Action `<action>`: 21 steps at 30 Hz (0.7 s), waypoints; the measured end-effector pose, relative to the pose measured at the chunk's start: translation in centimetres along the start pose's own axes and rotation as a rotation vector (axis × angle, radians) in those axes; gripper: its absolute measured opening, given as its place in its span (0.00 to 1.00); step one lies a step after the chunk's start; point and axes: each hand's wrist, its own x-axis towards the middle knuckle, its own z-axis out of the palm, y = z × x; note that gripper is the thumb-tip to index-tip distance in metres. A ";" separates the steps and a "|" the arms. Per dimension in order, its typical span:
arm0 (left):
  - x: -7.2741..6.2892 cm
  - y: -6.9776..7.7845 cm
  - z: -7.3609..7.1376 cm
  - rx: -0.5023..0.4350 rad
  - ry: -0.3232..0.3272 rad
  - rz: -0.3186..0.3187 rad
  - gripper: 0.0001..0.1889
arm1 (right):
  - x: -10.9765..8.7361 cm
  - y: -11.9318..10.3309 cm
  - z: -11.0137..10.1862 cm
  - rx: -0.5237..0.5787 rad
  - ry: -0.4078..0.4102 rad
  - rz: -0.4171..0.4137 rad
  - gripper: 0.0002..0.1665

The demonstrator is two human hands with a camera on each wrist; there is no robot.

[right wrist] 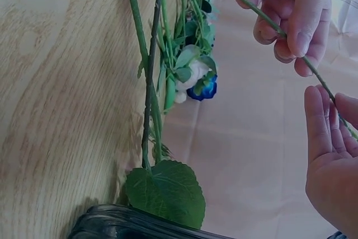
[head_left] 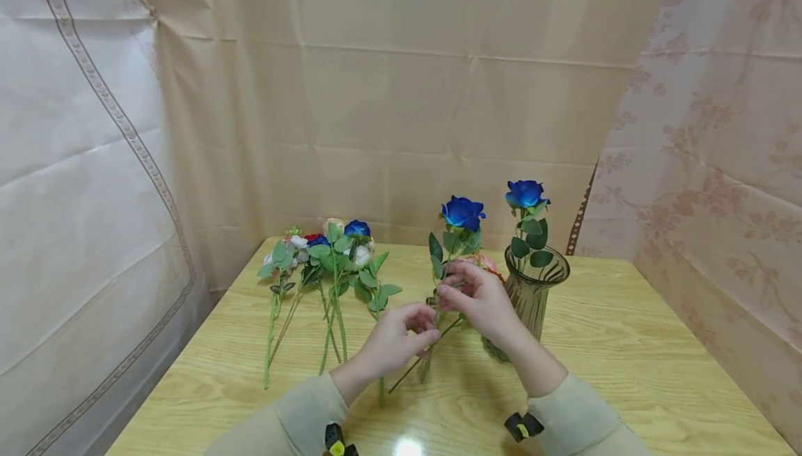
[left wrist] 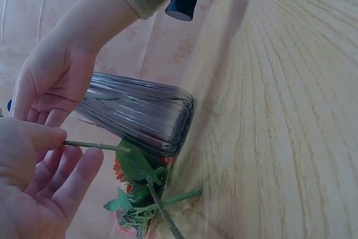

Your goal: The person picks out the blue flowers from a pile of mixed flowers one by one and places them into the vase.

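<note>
Between my two hands stands an artificial blue rose (head_left: 463,213), roughly upright with green leaves under its bloom. Low on its stem (right wrist: 246,1), my left hand (head_left: 397,339) pinches it between thumb and fingers. My right hand (head_left: 482,303) holds the same stem higher up, just below the leaves. The stem's lower end sticks out free below the left fingers in the right wrist view. Just right of my right hand is a ribbed, smoky glass vase (head_left: 529,306), partly hidden by that hand and forearm. Another blue rose (head_left: 525,193) stands in it.
Several artificial flowers (head_left: 360,255), white, blue, red and cream, lie on the left of the wooden table (head_left: 601,344), stems toward me. Pink and red flowers (head_left: 481,261) lie behind my right hand beside the vase. Curtains (head_left: 388,94) hang around the table.
</note>
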 end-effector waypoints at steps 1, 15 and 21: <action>0.0 0.1 0.0 0.001 -0.002 0.000 0.08 | 0.0 -0.1 0.0 -0.004 0.001 -0.001 0.19; 0.0 0.3 -0.4 0.086 0.039 0.001 0.11 | 0.0 -1.8 -0.7 -0.065 0.017 -0.043 0.18; 0.3 0.7 -0.6 0.098 0.081 0.041 0.13 | 0.0 -2.8 -1.5 -0.088 0.023 -0.096 0.18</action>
